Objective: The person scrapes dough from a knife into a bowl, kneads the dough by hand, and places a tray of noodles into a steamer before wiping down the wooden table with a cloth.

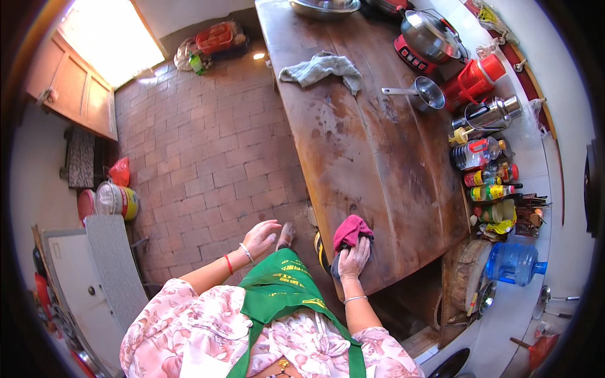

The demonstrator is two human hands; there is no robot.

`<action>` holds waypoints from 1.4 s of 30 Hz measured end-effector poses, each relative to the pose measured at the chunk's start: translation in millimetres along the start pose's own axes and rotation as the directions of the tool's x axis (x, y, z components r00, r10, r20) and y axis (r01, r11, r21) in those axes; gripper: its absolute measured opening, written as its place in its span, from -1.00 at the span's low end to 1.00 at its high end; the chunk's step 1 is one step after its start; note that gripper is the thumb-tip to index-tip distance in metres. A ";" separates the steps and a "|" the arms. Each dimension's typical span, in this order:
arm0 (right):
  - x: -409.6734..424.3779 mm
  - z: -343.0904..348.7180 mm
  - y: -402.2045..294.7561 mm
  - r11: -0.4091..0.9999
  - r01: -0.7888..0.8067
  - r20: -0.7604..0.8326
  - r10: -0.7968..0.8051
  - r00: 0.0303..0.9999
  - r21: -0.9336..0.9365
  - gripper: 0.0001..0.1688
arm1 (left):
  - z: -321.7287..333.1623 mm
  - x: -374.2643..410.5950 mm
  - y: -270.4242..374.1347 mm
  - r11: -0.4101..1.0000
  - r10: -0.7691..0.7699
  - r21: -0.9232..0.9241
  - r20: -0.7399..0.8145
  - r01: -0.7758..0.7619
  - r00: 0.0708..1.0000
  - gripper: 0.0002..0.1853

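Observation:
My right hand (355, 260) presses a bunched magenta and dark cloth (352, 231) onto the near end of a long wooden table (340, 175). The fingers curl over the cloth and hide part of it. My left hand (260, 238) hangs in the air over the floor, left of the table edge, with nothing in it and its fingers apart. Damp dark patches mark the tabletop. Farther along lies a crumpled grey-green cloth (324, 71). A small metal saucepan (427, 94) stands on the right side, its handle pointing left.
An electric cooker with a steel pot (427, 40), a red thermos (477, 78), a steel flask (489, 113) and several bottles (491, 192) line the wall side. A blue water jug (513, 264) lies near a round wooden block (468, 274). Buckets (118, 201) stand on the brick floor (212, 141).

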State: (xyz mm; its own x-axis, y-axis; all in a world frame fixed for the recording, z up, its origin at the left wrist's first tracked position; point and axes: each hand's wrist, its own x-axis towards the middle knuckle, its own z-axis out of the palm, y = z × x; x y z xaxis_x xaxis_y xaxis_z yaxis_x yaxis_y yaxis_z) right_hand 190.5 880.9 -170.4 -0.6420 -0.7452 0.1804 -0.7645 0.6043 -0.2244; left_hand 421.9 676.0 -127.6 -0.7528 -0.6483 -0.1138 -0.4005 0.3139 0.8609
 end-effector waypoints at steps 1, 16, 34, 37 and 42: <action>12.1 4.9 -11.7 0.997 -0.065 -0.022 0.064 0.998 -0.050 -0.35 | -7.4 18.5 2.6 1.000 0.002 0.013 -0.002 -0.002 1.000 -0.71; 326.2 71.0 -93.0 0.959 -0.264 -0.162 0.245 0.956 -0.106 -0.28 | -83.0 335.0 41.7 0.749 0.384 0.501 0.203 -0.433 0.901 -0.40; 594.6 115.0 -86.9 0.752 -0.656 -0.303 0.612 0.730 -0.065 -0.32 | -194.6 732.7 -39.5 0.445 0.362 0.826 0.188 -0.347 0.913 -0.45; 676.0 130.8 -128.6 0.851 -0.524 -0.220 0.518 0.827 0.034 -0.30 | -196.5 747.0 -40.8 0.446 0.343 0.818 0.219 -0.364 0.913 -0.43; 660.6 160.4 -228.9 0.965 -0.157 -0.159 0.192 0.968 0.210 -0.29 | -196.3 762.5 -54.6 0.572 0.345 0.727 0.206 -0.379 0.916 -0.45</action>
State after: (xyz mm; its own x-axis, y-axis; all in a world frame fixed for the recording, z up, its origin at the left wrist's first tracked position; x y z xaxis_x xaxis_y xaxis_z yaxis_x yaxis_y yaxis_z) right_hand -49.3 205.1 -153.4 -0.7777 -0.5607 0.2843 -0.6250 0.6407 -0.4459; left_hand -27.7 28.3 -164.0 -0.9350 -0.3427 0.0911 -0.3238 0.9298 0.1752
